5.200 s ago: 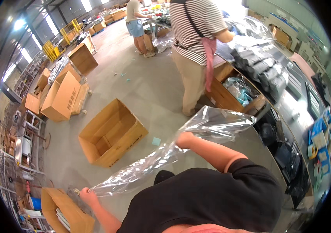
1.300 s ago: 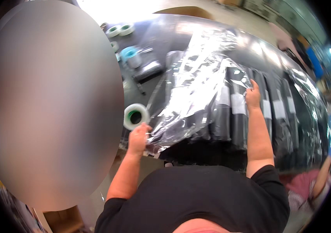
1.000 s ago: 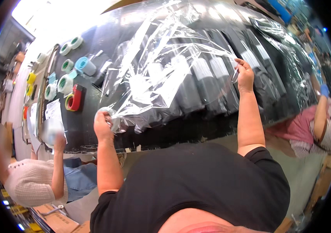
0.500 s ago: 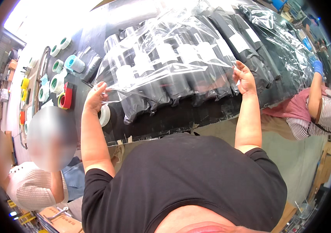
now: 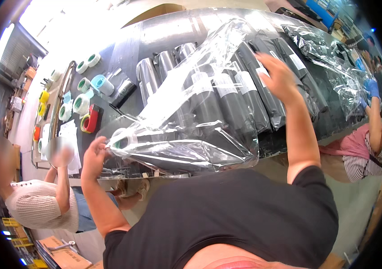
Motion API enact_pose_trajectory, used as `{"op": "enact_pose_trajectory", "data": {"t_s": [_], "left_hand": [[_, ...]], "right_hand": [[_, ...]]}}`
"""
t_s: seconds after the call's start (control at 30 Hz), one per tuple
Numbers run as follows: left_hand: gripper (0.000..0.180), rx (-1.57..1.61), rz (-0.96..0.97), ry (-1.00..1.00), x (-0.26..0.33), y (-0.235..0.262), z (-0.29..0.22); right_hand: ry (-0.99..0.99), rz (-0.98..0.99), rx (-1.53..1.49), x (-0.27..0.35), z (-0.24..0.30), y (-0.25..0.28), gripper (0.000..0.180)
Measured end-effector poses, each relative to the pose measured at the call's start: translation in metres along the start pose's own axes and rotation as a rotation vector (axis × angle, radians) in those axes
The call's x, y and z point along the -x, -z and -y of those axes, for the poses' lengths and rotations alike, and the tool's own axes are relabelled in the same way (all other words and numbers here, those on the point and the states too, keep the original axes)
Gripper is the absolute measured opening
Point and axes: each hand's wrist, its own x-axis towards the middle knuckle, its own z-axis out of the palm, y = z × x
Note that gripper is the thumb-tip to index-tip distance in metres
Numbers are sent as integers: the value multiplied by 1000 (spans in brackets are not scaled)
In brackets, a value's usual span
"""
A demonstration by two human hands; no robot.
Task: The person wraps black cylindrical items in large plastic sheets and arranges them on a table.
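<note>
My left hand (image 5: 94, 158) pinches a corner of a clear plastic sheet (image 5: 191, 154) near the table's front edge. The sheet is pulled into folds from that corner and runs up to the right across several black wrapped rolls (image 5: 206, 101) bearing white labels. Under the sheet, beside my left hand, a white tape roll (image 5: 121, 138) shows through. My right hand (image 5: 278, 78) is over the rolls on the right, its fingers stretched out and apart, with nothing in them. Whether its fingertips touch a roll, I cannot tell.
Left on the dark table (image 5: 126, 45) lie several tape rolls (image 5: 81, 104), a red tape dispenser (image 5: 91, 119) and a light blue roll (image 5: 102, 85). More crumpled clear plastic (image 5: 325, 54) lies at right, by a co-worker's blue-gloved hands (image 5: 371, 88). Another person (image 5: 43, 204) stands at left.
My left hand has moved down and toward me, drawing the sheet's corner with it. My right hand has let go of the sheet and moved up over the rolls.
</note>
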Motion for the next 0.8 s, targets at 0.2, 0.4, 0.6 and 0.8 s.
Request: {"op": "enact_pose_trajectory", "data": {"t_s": [0.2, 0.4, 0.6, 0.8], "left_hand": [[16, -194, 36, -226, 93, -11, -52], [23, -251, -116, 149, 152, 43, -43], [58, -1331, -527, 333, 38, 124, -135], [67, -751, -782, -807, -94, 10, -300]], "right_hand": [[371, 676, 429, -122, 47, -144, 85], [345, 1093, 418, -143, 37, -228, 28], [187, 480, 139, -211, 34, -105, 38], [-448, 877, -737, -139, 96, 9, 36]]}}
